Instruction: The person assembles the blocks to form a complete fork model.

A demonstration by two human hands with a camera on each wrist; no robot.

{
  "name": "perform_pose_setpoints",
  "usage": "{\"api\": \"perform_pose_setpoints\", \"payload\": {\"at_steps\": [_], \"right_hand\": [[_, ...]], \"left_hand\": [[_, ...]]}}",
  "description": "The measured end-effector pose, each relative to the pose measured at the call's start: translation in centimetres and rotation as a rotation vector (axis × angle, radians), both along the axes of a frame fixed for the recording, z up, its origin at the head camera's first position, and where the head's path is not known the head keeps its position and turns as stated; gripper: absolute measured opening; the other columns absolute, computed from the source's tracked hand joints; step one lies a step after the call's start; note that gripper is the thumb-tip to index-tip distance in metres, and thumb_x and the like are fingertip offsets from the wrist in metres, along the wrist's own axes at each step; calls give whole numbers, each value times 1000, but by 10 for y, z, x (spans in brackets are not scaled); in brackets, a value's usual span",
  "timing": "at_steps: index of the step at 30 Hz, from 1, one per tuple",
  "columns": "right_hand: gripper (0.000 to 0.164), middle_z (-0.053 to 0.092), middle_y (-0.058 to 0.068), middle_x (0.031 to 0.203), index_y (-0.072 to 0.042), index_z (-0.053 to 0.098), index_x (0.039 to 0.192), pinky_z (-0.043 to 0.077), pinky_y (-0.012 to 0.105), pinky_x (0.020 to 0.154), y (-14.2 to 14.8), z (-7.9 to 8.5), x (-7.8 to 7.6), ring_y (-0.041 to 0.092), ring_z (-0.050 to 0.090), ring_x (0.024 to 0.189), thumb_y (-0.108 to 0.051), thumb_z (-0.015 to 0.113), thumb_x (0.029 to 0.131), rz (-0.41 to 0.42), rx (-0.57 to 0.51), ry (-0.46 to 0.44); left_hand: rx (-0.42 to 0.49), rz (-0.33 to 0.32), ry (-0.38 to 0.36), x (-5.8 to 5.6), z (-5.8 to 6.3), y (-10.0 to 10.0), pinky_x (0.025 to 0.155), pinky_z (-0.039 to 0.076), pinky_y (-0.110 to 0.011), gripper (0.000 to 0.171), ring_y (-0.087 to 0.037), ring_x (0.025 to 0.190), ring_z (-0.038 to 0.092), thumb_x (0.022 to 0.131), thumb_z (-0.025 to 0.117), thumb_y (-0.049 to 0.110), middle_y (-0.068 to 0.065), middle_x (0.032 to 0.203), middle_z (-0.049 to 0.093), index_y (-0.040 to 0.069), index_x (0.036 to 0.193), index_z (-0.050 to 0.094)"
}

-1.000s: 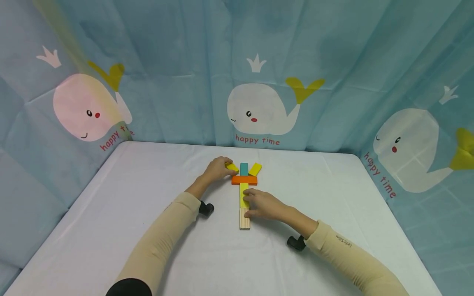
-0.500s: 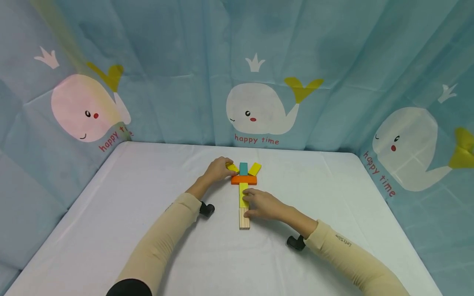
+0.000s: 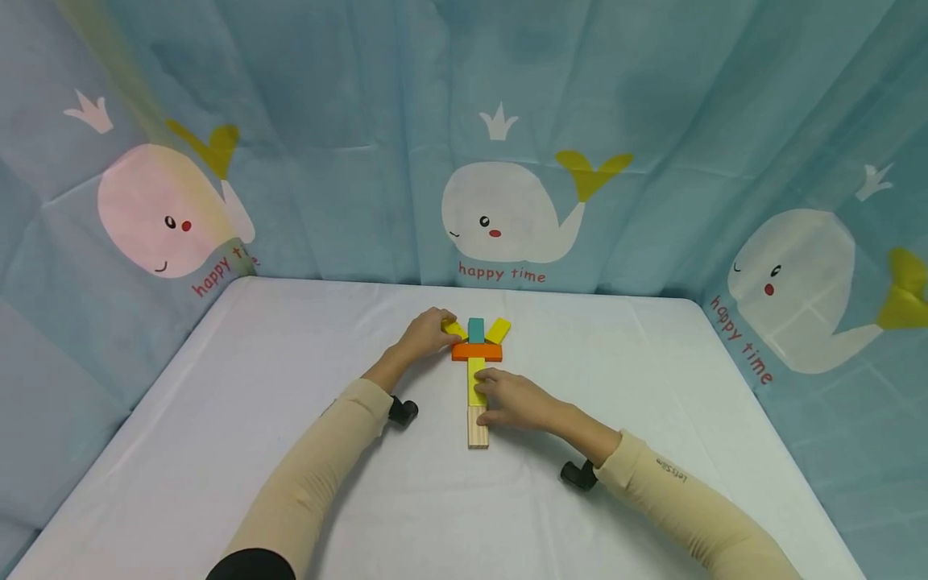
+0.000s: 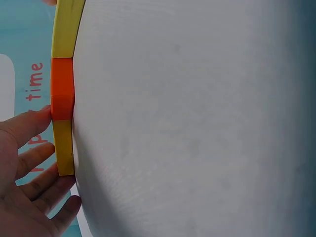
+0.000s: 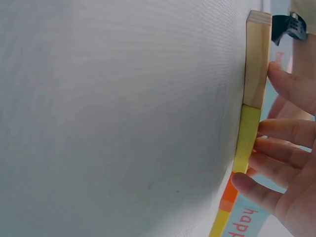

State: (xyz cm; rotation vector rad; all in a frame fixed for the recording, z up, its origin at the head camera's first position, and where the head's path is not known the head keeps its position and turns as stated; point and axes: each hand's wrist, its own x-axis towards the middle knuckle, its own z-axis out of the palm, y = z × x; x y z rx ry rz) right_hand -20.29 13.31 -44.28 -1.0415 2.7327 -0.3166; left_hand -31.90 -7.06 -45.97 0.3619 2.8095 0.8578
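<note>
Flat toy building blocks lie on the white table in a joined figure. In the head view, a plain wooden block [image 3: 478, 435] and a yellow block [image 3: 475, 387] form the stem. An orange block [image 3: 476, 352] crosses its far end. Beyond it sit a teal block [image 3: 475, 330], a slanted yellow block on the right [image 3: 498, 330] and another on the left [image 3: 455, 329]. My left hand [image 3: 426, 333] touches that left yellow block, with the thumb against the orange block [image 4: 62, 89]. My right hand [image 3: 518, 400] rests its fingers on the stem's yellow block [image 5: 246, 136], thumb at the wooden block [image 5: 256, 64].
The white cloth-covered table [image 3: 406, 507] ends at a blue curtain [image 3: 348, 201] printed with whales, which surrounds it at the back and sides. Black wrist cameras [image 3: 403, 411] sit below both cuffs.
The hands and blocks keep their places. Only a slight shift of the whole head view shows.
</note>
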Motion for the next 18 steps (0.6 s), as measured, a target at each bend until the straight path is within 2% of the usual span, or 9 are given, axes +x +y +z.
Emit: {"api": "perform_pose_setpoints", "payload": {"at_steps": [9, 18], "right_hand": [[58, 53, 11, 143, -2, 63, 128, 45, 40, 108, 0, -1, -1, 27, 51, 133, -41, 72, 86, -2, 12, 1], [58, 53, 10, 143, -2, 63, 128, 44, 40, 109, 0, 1, 0, 27, 50, 133, -40, 72, 86, -10, 11, -7]], "left_hand": [[-42, -22, -4, -1, 0, 1, 111, 41, -44, 49, -28, 117, 53, 92, 66, 28, -16, 134, 55, 4, 134, 57], [-43, -15, -4, -1, -1, 1, 111, 41, -44, 49, -28, 117, 53, 92, 66, 28, -16, 134, 54, 5, 134, 56]]}}
